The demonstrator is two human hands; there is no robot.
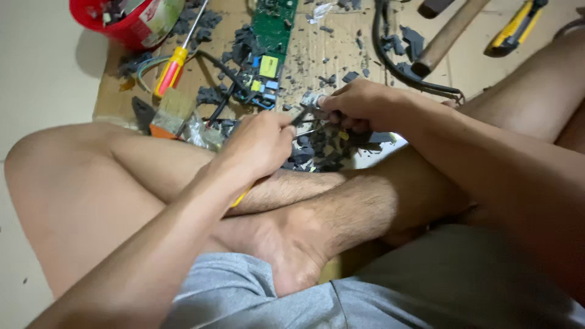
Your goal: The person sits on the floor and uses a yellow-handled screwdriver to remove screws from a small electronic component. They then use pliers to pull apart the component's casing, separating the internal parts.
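Your left hand [259,143] grips a yellow-handled tool [241,198]; your right hand [359,103] pinches a small grey part [311,100]. A slip could jab your fingers or bare leg [341,201].

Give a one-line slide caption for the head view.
Left hand works a tool against a small part pinched by the right hand, beside a green circuit board.
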